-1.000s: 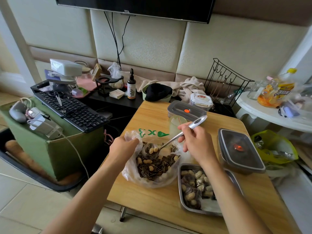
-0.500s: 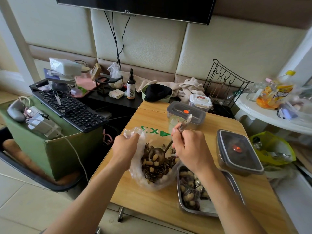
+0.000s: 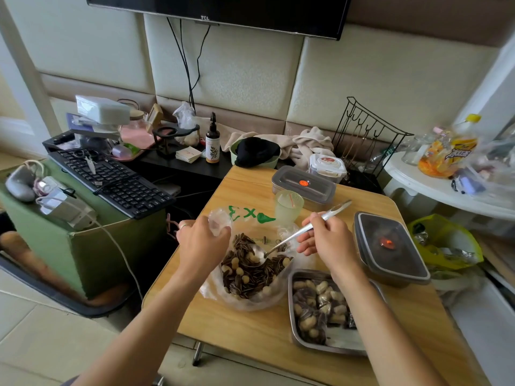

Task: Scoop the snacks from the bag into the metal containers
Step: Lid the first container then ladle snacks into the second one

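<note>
A clear bag of sunflower seeds and peanuts sits on a wooden table, touching the half-filled open metal container. The left hand grips the bag's rim; the right hand pinches a spoon. Steeper half a second ago, the spoon now lies flatter, bowl among the snacks, suggesting another load is being gathered.

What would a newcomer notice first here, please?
The clear plastic bag of sunflower seeds and peanuts at the table's centre, its rim gripped by the left hand while the right hand holds a metal spoon in it. Right of it, an open metal container sits partly filled.
</note>
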The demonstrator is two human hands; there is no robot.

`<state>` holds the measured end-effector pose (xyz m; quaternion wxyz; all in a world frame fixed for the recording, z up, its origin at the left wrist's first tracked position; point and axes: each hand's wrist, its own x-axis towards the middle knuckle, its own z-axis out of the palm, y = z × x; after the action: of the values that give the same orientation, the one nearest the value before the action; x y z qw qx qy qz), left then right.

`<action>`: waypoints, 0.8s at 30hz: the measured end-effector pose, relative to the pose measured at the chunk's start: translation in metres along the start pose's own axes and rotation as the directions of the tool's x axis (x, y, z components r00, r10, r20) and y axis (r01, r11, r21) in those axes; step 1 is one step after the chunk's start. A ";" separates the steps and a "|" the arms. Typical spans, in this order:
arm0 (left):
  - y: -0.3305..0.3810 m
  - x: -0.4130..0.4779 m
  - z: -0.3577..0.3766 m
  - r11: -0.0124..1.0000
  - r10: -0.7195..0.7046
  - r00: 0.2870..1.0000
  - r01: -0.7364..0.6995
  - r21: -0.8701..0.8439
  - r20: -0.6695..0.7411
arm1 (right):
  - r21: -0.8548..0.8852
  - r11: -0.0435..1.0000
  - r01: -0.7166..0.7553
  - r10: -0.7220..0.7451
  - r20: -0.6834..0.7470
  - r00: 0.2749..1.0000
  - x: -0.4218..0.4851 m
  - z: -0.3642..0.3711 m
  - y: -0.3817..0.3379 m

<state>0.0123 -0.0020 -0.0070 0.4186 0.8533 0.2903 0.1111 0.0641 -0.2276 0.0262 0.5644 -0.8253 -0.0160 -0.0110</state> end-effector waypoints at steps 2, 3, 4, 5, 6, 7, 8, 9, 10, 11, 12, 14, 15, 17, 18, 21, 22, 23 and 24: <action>-0.001 -0.004 0.001 0.977 0.109 0.993 -0.098 0.188 -0.044 | -0.003 1.000 0.010 -0.010 -0.032 0.999 0.003 -0.003 0.002; -0.001 -0.008 0.001 0.951 0.196 0.979 -0.175 0.255 -0.058 | -0.006 1.000 0.024 -0.024 -0.049 0.999 0.004 -0.004 0.001; -0.003 -0.009 0.004 0.917 0.297 0.953 -0.267 0.295 -0.060 | -0.013 0.999 0.038 -0.038 -0.067 0.997 0.004 -0.005 0.000; -0.003 -0.012 0.006 0.874 0.388 0.921 -0.352 0.335 -0.045 | -0.027 0.998 0.050 -0.052 -0.089 0.995 0.003 -0.006 -0.002; -0.002 -0.013 0.007 0.832 0.443 0.897 -0.408 0.376 -0.007 | -0.040 0.997 0.059 -0.063 -0.115 0.991 0.002 -0.007 -0.004; -0.002 -0.014 0.009 0.796 0.466 0.884 -0.437 0.418 0.036 | -0.044 0.997 0.067 -0.073 -0.143 0.987 0.001 -0.009 -0.007; -0.001 -0.014 0.010 0.770 0.473 0.878 -0.452 0.451 0.072 | -0.036 0.996 0.075 -0.080 -0.169 0.982 0.000 -0.010 -0.009; 0.000 -0.014 0.010 0.751 0.467 0.878 -0.455 0.479 0.101 | -0.021 0.996 0.084 -0.086 -0.193 0.977 0.000 -0.012 -0.011; 0.001 -0.014 0.011 0.735 0.471 0.875 -0.462 0.496 0.116 | -0.004 0.996 0.093 -0.091 -0.211 0.973 0.000 -0.014 -0.012; 0.001 -0.014 0.011 0.720 0.477 0.870 -0.468 0.513 0.124 | 0.012 0.995 0.102 -0.097 -0.226 0.969 0.000 -0.016 -0.014; 0.001 -0.013 0.012 0.706 0.486 0.864 -0.475 0.526 0.127 | 0.026 0.993 0.111 -0.102 -0.240 0.965 0.000 -0.017 -0.015; 0.003 -0.013 0.013 0.688 0.512 0.850 -0.493 0.532 0.125 | 0.050 0.991 0.126 -0.109 -0.266 0.958 -0.001 -0.019 -0.018; 0.005 -0.013 0.013 0.684 0.521 0.844 -0.501 0.530 0.125 | 0.064 0.989 0.135 -0.112 -0.277 0.954 -0.002 -0.020 -0.019; 0.008 -0.014 0.014 0.677 0.533 0.836 -0.515 0.525 0.132 | 0.088 0.984 0.157 -0.124 -0.299 0.946 -0.002 -0.022 -0.021; 0.008 -0.014 0.016 0.678 0.536 0.833 -0.521 0.518 0.136 | 0.094 0.981 0.168 -0.131 -0.312 0.941 -0.001 -0.023 -0.021; 0.009 -0.016 0.020 0.673 0.550 0.823 -0.537 0.508 0.141 | 0.104 0.975 0.198 -0.151 -0.349 0.925 0.000 -0.027 -0.020; 0.010 -0.016 0.021 0.666 0.551 0.821 -0.538 0.516 0.145 | 0.106 0.973 0.204 -0.154 -0.357 0.921 0.000 -0.028 -0.019; 0.011 -0.017 0.022 0.661 0.549 0.822 -0.536 0.525 0.150 | 0.107 0.972 0.208 -0.157 -0.363 0.918 0.000 -0.029 -0.019; 0.011 -0.017 0.023 0.660 0.543 0.826 -0.532 0.531 0.152 | 0.105 0.972 0.212 -0.160 -0.366 0.917 0.000 -0.031 -0.018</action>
<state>0.0128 -0.0326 -0.0114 0.0996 0.9825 0.0490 0.1495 0.0639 -0.2495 0.0544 0.6119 -0.7619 0.0067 -0.2121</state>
